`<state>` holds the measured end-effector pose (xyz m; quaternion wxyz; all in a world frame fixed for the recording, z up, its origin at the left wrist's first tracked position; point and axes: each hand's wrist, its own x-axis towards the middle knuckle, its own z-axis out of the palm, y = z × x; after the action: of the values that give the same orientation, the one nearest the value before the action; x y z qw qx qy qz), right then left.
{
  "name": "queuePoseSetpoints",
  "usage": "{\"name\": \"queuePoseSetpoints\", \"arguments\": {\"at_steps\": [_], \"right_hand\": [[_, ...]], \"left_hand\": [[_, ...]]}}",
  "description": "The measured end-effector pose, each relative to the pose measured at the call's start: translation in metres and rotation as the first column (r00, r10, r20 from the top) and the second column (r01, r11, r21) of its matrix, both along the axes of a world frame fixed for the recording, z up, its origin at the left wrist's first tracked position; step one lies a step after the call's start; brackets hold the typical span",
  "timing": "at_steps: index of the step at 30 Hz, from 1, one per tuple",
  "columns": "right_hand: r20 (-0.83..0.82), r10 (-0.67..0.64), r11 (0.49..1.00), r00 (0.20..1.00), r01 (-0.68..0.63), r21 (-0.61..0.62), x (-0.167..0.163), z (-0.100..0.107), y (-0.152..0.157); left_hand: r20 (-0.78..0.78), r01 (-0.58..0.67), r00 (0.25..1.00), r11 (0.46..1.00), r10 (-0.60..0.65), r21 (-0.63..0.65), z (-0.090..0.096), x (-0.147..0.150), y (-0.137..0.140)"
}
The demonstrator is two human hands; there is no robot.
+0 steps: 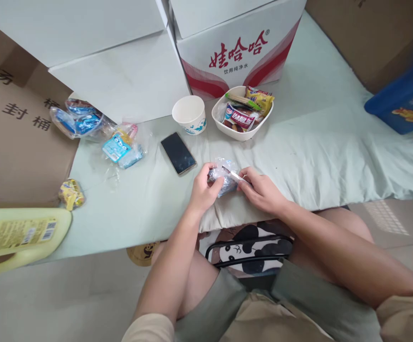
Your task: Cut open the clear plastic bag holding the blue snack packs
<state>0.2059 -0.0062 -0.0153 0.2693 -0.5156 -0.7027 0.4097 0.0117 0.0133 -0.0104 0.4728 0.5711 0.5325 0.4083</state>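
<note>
Near the front edge of the covered table, my left hand (205, 187) is closed around a crinkled clear plastic packet (224, 184) with some blue on it. My right hand (259, 190) grips a slim white tool that looks like a small knife (235, 176). Its dark tip touches or lies just over the top of the packet. What the packet contains is hard to make out through the shiny film. Just beyond my left hand lies a black phone (178, 153), face up. A white paper cup (189, 115) stands behind the phone.
A white bowl (242, 136) of wrapped snacks stands ahead, before a white carton (242, 61). To the left lie snack bags (117, 148) and a yellow packet (71, 194). A yellow jug (24, 232) is at left, a blue container (402, 104) at right.
</note>
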Motion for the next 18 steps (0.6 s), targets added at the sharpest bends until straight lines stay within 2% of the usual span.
{"name": "queuePoseSetpoints", "arguments": {"at_steps": [5,9,14,18], "right_hand": [[0.080,-0.011,1.000,0.997,0.011,0.010,-0.0015,0.0032,0.0003],[0.181,-0.013,1.000,0.983,0.010,0.019,-0.0027,0.0042,0.0006],[0.230,-0.003,1.000,0.973,-0.001,0.020,-0.0019,0.0049,0.0015],[0.204,0.011,1.000,0.979,-0.012,0.002,0.0001,0.0051,0.0023]], "left_hand": [[-0.063,-0.042,0.997,0.999,0.044,0.025,0.0011,0.0002,0.0004],[-0.052,-0.110,0.992,0.993,0.112,0.038,-0.0013,-0.0011,0.0010],[0.081,-0.194,0.978,0.981,0.191,0.024,-0.0030,-0.0023,0.0031],[0.219,-0.295,0.928,0.953,0.302,-0.066,-0.0001,-0.0023,0.0067]]}}
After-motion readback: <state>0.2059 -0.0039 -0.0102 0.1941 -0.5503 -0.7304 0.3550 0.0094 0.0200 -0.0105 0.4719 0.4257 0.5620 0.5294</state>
